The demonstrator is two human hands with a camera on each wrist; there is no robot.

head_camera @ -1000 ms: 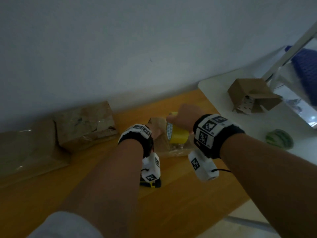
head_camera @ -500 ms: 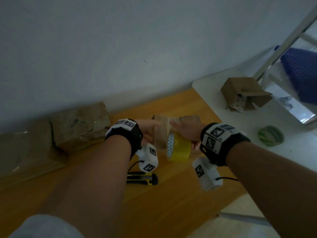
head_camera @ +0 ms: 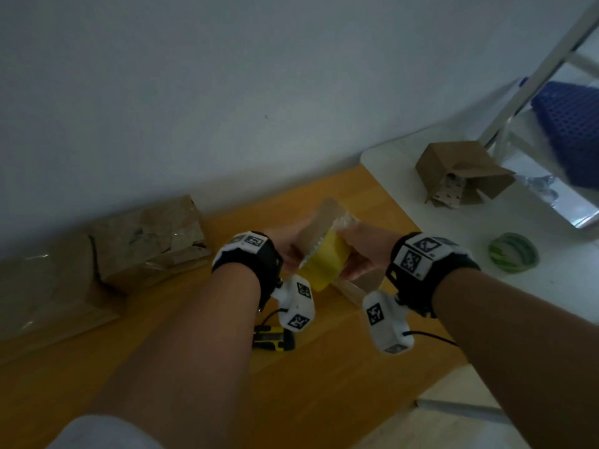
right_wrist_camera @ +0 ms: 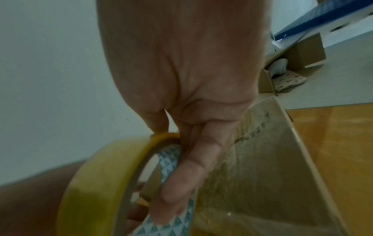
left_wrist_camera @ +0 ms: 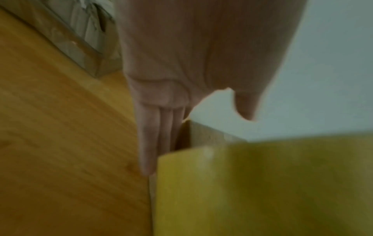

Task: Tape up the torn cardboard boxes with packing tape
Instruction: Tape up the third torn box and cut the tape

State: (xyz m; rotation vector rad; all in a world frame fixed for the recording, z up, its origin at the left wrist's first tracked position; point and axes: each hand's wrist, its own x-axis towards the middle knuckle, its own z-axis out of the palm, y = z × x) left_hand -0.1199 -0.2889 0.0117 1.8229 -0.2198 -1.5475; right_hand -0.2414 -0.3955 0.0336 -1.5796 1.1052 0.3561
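Observation:
A small cardboard box (head_camera: 326, 215), glossy with clear tape, is tilted up over the wooden table (head_camera: 356, 400) between my hands. My left hand (head_camera: 287, 251) lies against its left side; in the left wrist view the fingers (left_wrist_camera: 155, 135) are straight along the box (left_wrist_camera: 203, 135) and the thumb stands apart. My right hand (head_camera: 359, 254) grips a yellow roll of packing tape (head_camera: 324, 268) held against the box's near face. In the right wrist view its fingers (right_wrist_camera: 191, 167) curl through the roll's (right_wrist_camera: 96, 183) core, beside the box's taped face (right_wrist_camera: 262, 159).
Two larger taped boxes (head_camera: 149, 241) (head_camera: 42, 286) stand against the wall at left. A yellow and black utility knife (head_camera: 272, 340) lies under my left wrist. On the white table at right are an open cardboard box (head_camera: 460, 170) and a green tape roll (head_camera: 513, 256), with a blue crate (head_camera: 570, 134) behind.
The small box has been tipped up from lying on the table. The tape roll went from the box's top round to its near face.

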